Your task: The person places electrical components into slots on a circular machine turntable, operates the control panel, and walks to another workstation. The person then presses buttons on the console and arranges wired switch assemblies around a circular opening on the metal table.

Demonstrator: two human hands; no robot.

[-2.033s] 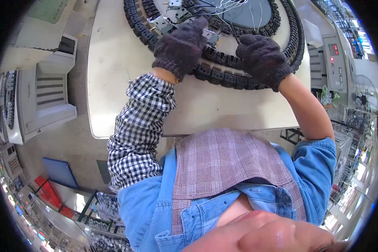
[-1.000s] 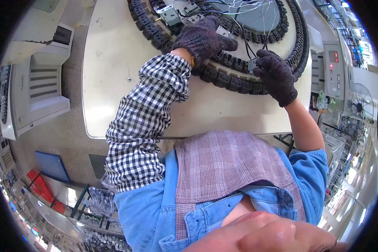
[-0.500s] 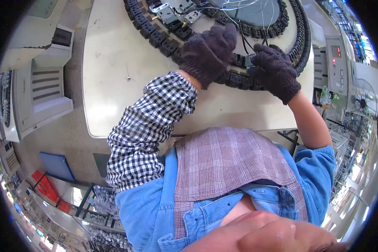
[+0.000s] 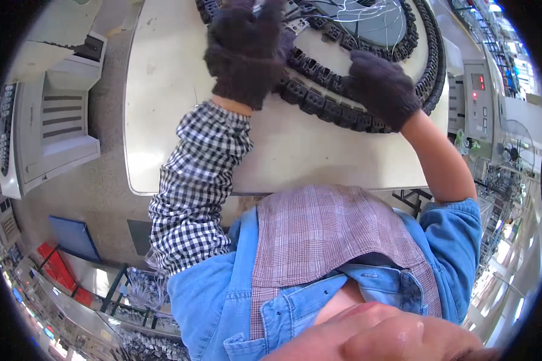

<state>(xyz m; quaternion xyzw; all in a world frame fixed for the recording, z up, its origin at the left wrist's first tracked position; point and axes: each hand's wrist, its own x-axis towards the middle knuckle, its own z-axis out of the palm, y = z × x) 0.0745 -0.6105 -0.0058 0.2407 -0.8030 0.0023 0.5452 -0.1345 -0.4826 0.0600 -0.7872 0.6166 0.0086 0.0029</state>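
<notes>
My left hand [image 4: 244, 51], in a dark knit glove, reaches over the left part of a curved track of black blocks [image 4: 325, 108]. Its fingertips run up to the picture's top edge beside small metal pieces, so their grip is hidden. My right hand [image 4: 382, 87], gloved the same way, lies over the track's right part with its fingers curled inward. Whatever they may hold is out of sight. Beyond the hands, thin pale wires [image 4: 373, 13] lie loosely over a grey plate [image 4: 376, 30] inside the ring. A metal part [image 4: 296, 25] sits just right of my left hand.
The cream tabletop [image 4: 319, 159] ends in a rounded edge close to my body. Grey machine housings stand left [image 4: 66, 123] and right, the right one a control box [image 4: 477, 99] with red lights. A blue panel [image 4: 73, 237] is on the floor side at left.
My left hand has moved left and away from me, toward the metal parts. My right hand shifted slightly left; the small grey piece and dark cables at its fingers no longer show.
</notes>
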